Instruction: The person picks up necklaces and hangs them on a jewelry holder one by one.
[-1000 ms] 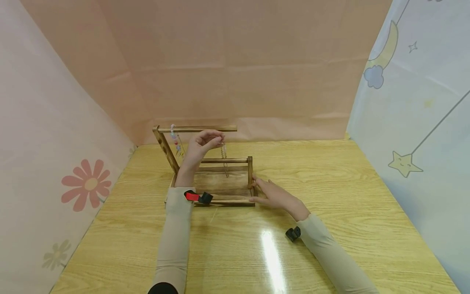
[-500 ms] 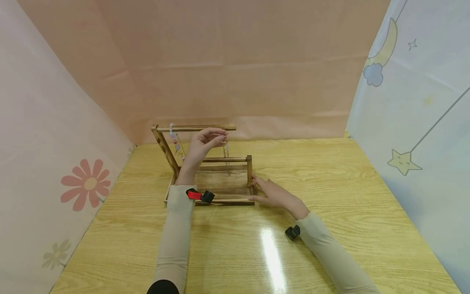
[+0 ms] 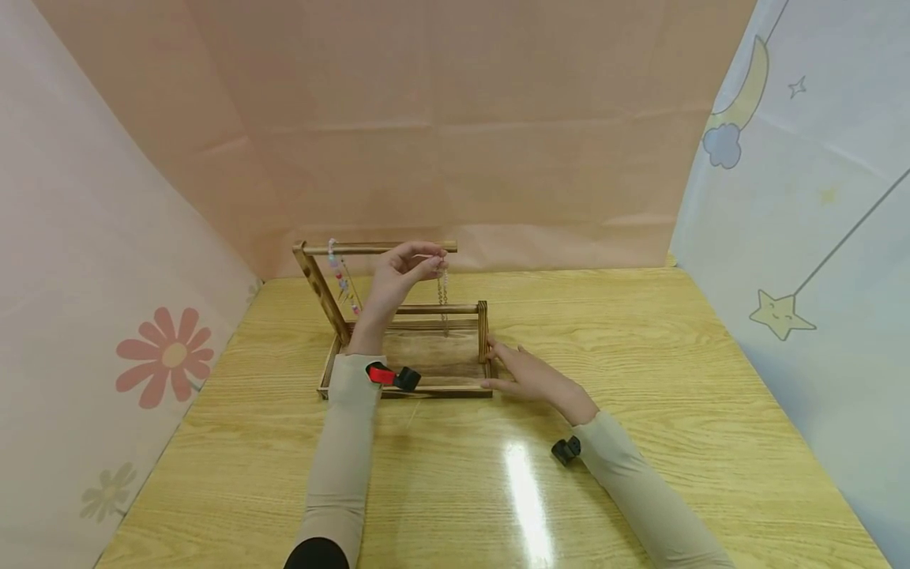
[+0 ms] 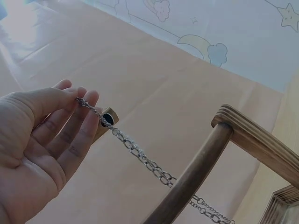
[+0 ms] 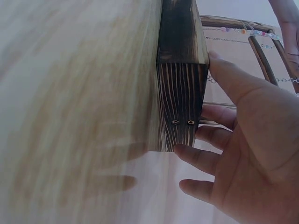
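Wooden stand (image 3: 405,348) sits on the table (image 3: 640,442), steadied by the right hand (image 3: 529,378) with straight fingers pressed to its near right corner. Further back, the left hand (image 3: 398,276) pinches a metal chain (image 3: 443,296) by the top rod's (image 3: 377,248) free end, not yet hung. Beads (image 3: 340,273) already hang there

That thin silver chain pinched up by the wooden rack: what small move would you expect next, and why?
Probably a short move toward the free end of the top wooden bar, to loop the thin silver chain over it. The left hand pinches the chain just beside that end, a beaded string already hangs on the bar, and the right hand rests against the dark wooden rack.
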### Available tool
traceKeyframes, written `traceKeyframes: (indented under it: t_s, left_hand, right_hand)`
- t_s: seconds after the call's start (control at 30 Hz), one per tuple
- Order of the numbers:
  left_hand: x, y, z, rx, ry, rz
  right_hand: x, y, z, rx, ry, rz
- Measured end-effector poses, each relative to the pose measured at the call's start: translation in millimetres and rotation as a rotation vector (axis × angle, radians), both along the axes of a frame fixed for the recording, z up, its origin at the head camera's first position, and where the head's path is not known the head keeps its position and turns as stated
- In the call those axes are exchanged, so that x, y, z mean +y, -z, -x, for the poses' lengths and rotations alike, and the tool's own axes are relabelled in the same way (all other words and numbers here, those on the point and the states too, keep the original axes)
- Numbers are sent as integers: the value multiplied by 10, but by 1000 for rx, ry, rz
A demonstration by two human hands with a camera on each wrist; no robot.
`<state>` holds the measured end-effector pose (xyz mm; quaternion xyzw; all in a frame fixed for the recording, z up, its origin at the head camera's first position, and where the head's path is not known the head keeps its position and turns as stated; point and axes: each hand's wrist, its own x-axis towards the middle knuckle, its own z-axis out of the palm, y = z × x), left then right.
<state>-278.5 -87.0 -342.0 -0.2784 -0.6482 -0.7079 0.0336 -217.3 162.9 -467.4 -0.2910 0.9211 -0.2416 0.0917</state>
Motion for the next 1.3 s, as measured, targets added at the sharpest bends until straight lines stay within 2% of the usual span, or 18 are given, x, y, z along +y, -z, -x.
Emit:
traceKeyframes:
  t_s: [0.27,0.7,1.0,1.3]
  left_hand:
    - [52,-8,-3,9,22,8]
    - [173,-54,-10,21,10,43]
    - [234,-224,-160,33,-15,75]
    - [265,-286,-168,63,-66,87]
  right_hand:
    - [-8,-11,-7,0,4,-14]
    - [-19,-8,2,15,-4,5]
    - [-20,2,16,17,-3,11]
    - [-19,-1,8,15,-1,12]
